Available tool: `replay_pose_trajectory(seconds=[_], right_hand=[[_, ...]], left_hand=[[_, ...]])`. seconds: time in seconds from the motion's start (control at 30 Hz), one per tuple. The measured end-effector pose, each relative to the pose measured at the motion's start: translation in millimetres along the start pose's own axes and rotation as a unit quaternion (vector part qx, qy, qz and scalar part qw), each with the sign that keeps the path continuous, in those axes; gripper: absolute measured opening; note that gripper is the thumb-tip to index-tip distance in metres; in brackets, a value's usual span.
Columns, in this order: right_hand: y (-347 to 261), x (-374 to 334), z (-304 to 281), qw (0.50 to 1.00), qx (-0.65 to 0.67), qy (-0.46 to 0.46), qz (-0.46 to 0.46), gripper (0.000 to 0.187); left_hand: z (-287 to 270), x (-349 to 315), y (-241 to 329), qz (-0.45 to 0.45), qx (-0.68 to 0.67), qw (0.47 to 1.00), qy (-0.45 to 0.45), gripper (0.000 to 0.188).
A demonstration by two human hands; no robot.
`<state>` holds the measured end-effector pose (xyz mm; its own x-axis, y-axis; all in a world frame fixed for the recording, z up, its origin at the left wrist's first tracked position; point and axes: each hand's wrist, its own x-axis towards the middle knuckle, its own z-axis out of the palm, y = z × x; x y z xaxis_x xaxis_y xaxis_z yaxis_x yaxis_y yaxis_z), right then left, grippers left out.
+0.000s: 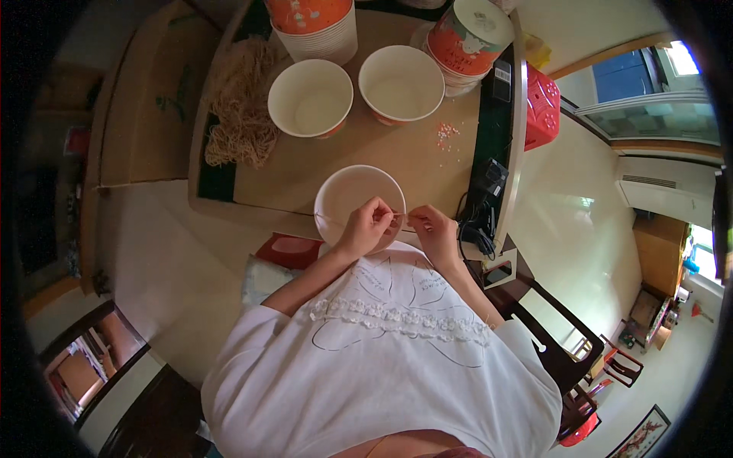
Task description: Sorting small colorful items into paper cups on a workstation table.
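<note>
A white paper bucket (336,183) stands upright at the table's near edge, right in front of my body. Over its right rim my left hand (369,227) is closed in a pinch on a thin cord. A faint strand of it seems to run from the bucket's left rim toward that hand. Just outside the right rim, my right hand (432,229) is also pinched closed, close to the left fingertips. What sits between its fingers is too small to make out. A tangled bundle of beige cords (244,107) lies at the table's left side.
Two more open paper buckets (311,99) (402,84) stand beyond. Behind them are an orange-and-white bucket stack (317,34) and a tipped bucket (473,34). Small orange and white bits (446,135) lie scattered at right, near a black adapter with cables (485,191). A red stool (541,107) stands beside the table.
</note>
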<state>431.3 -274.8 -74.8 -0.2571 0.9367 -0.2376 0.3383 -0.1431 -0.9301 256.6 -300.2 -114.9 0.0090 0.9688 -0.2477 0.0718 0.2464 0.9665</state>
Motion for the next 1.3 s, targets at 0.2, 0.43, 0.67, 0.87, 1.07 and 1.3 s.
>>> replay_pose_trajectory(seconds=[0.2, 0.43, 0.67, 0.87, 1.07, 1.3], right_hand=[[-8, -5, -1, 0.999, -0.033, 0.024, -0.019, 0.011], [-20, 0, 0, 0.99, -0.123, 0.002, -0.069, 0.012], [-19, 6, 0, 0.978, -0.167, 0.008, -0.123, 0.009], [1, 3, -6, 0.984, -0.156, 0.019, -0.089, 0.01], [-23, 3, -10, 0.999, -0.002, -0.014, -0.044, 0.035], [-46, 3, -6, 0.999, -0.039, -0.024, -0.024, 0.067]], left_hand=[[2, 2, 1, -0.007, 0.009, 1.0, -0.002, 0.011], [4, 0, 30, 0.062, 0.045, 0.997, -0.025, 0.007], [0, -1, 43, 0.183, 0.2, 0.962, 0.029, 0.008], [5, -10, 82, 0.189, 0.155, 0.97, 0.013, 0.008], [7, 0, 65, 0.066, -0.011, 0.998, 0.018, 0.006], [13, 0, 96, 0.112, 0.085, 0.989, -0.037, 0.01]])
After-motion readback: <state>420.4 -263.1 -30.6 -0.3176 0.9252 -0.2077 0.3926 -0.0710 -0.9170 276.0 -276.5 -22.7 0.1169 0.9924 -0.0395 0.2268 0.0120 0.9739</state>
